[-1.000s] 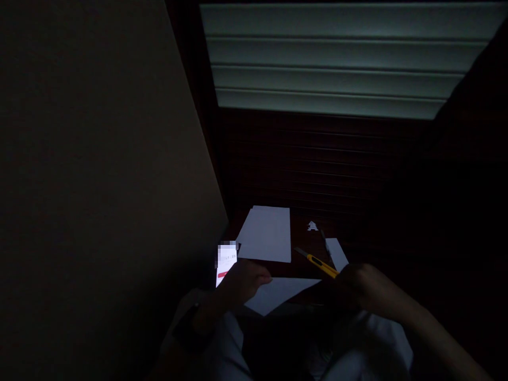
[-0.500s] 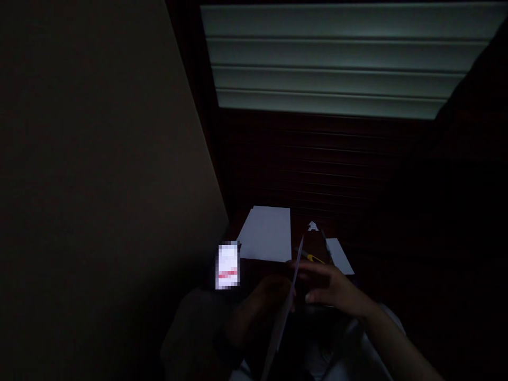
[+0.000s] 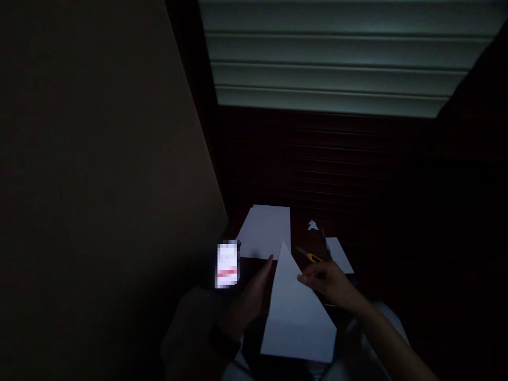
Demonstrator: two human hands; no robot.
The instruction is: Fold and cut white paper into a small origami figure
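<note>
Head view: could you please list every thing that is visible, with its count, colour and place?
window blind: one, pale grey-green, top
wall: one, beige, left
table: one, dark reddish, centre
paper stack: one, white, table's far left
phone: one, lit white screen, table's left edge
utility knife: one, yellow, right of the stack
paper strip: one, white, right of the knife
paper scrap: one, white, behind the knife
folded sheet: one, white, between the hands, point up
left hand: one, against the sheet's left edge
right hand: one, holding its right edge
</note>
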